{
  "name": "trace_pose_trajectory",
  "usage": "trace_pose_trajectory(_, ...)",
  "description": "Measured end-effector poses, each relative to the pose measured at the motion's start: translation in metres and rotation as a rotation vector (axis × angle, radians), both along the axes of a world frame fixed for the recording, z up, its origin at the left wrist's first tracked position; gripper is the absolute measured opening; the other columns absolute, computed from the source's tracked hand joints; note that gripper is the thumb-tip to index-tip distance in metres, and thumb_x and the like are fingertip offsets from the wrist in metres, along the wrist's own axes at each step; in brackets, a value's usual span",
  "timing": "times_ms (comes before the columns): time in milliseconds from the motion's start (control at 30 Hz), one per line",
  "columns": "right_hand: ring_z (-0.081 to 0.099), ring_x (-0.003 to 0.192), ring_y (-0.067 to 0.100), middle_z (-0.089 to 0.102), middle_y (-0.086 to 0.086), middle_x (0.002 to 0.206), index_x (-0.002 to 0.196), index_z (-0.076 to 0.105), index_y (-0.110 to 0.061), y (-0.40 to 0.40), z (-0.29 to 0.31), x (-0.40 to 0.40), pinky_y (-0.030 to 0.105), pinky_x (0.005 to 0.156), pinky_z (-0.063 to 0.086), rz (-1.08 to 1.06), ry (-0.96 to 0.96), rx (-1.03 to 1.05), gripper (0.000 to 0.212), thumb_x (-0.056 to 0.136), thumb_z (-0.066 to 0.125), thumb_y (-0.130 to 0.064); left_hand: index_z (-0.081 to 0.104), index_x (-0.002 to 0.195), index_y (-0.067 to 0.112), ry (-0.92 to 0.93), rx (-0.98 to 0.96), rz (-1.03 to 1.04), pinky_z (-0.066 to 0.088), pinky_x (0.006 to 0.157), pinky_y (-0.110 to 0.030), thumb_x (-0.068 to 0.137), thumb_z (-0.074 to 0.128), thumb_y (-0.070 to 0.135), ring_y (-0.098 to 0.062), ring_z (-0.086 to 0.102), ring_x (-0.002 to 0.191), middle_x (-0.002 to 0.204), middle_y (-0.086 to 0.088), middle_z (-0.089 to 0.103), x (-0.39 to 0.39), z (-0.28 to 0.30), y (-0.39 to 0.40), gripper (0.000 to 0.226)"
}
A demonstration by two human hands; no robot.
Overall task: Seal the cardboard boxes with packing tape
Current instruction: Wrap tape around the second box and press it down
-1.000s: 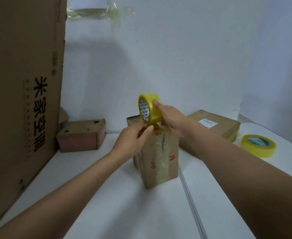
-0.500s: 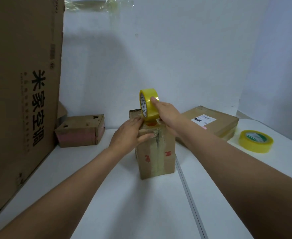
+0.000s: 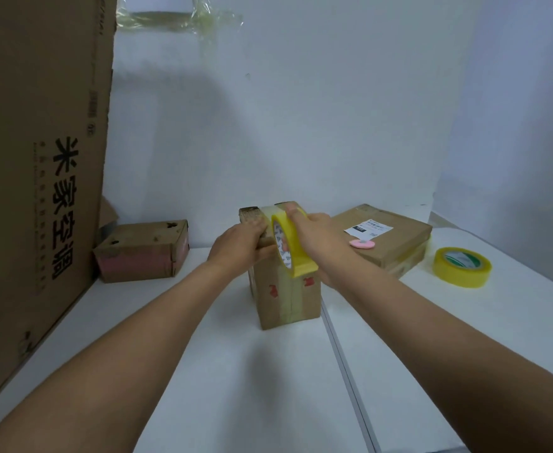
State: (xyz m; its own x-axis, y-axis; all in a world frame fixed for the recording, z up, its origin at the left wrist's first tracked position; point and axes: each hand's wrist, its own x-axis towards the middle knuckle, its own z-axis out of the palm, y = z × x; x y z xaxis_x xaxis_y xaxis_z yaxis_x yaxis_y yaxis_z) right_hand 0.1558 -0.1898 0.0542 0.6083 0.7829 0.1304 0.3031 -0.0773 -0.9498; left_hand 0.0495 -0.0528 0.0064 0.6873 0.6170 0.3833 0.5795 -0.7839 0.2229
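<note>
A small upright cardboard box [image 3: 288,299] with red marks stands in the middle of the white table. My right hand [image 3: 314,237] grips a yellow tape roll [image 3: 288,246] held on edge at the box's near top edge. A strip of clear tape [image 3: 270,210] runs from the roll back across the box top. My left hand [image 3: 241,245] holds the box's top left side, fingers curled over its edge.
A very large printed carton [image 3: 40,174] stands at the left. A small worn box [image 3: 142,253] lies beside it. A flat labelled parcel [image 3: 396,240] at the right carries a pink object [image 3: 361,244]. A second yellow tape roll [image 3: 462,266] lies far right. A seam [image 3: 347,371] splits the table.
My right hand has pulled the roll from the far top of the box toward me and down to its near edge, laying tape across the top. My left hand stayed on the box.
</note>
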Motion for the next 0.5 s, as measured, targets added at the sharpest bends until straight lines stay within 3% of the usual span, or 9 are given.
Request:
trace_pose_trajectory(67, 0.06, 0.057, 0.005, 0.059, -0.008, 0.046, 0.062, 0.054, -0.019, -0.01, -0.014, 0.001, 0.026, 0.062, 0.044, -0.006, 0.018, -0.015, 0.045, 0.096, 0.047, -0.047, 0.053, 0.128, 0.025, 0.02, 0.018, 0.008, 0.048, 0.084, -0.037, 0.09, 0.059, 0.053, -0.024, 0.057, 0.112, 0.126, 0.003, 0.061, 0.002, 0.001, 0.001, 0.048)
trace_pose_trajectory(133, 0.066, 0.066, 0.014, 0.063, -0.006, 0.054, 0.062, 0.057, -0.019, -0.016, -0.025, 0.001, 0.03, 0.074, 0.05, 0.005, 0.041, -0.018, 0.045, 0.097, 0.046, -0.046, 0.052, 0.131, 0.023, 0.034, 0.035, 0.021, 0.048, 0.086, -0.038, 0.091, 0.057, 0.054, -0.025, 0.056, 0.116, 0.13, 0.002, 0.06, 0.003, 0.001, 0.003, 0.051)
trace_pose_trajectory(200, 0.065, 0.071, 0.019, 0.065, -0.004, 0.059, 0.061, 0.058, -0.018, -0.019, -0.03, -0.003, 0.03, 0.074, 0.048, 0.004, 0.033, -0.029, 0.047, 0.098, 0.045, -0.046, 0.051, 0.132, 0.023, 0.034, 0.046, 0.018, 0.047, 0.087, -0.036, 0.091, 0.056, 0.055, -0.024, 0.055, 0.119, 0.134, 0.004, 0.057, 0.002, 0.0, 0.004, 0.052)
trace_pose_trajectory(367, 0.07, 0.085, 0.028, 0.073, 0.01, 0.077, 0.084, 0.066, -0.009, -0.02, -0.044, -0.01, 0.04, 0.086, 0.054, 0.002, 0.066, -0.036, 0.046, 0.098, 0.045, -0.047, 0.049, 0.138, 0.024, 0.02, 0.037, 0.024, 0.045, 0.092, -0.037, 0.088, 0.055, 0.061, -0.024, 0.051, 0.127, 0.146, 0.005, 0.049, 0.001, -0.003, 0.007, 0.063)
trace_pose_trajectory(500, 0.071, 0.082, 0.028, 0.072, 0.008, 0.074, 0.083, 0.066, -0.01, -0.024, -0.053, -0.01, 0.041, 0.084, 0.056, -0.029, 0.095, -0.047, 0.044, 0.098, 0.045, -0.045, 0.053, 0.13, 0.03, 0.014, 0.032, 0.022, 0.044, 0.082, -0.034, 0.085, 0.054, 0.069, -0.023, 0.056, 0.119, 0.133, 0.006, 0.059, 0.003, -0.003, 0.008, 0.06)
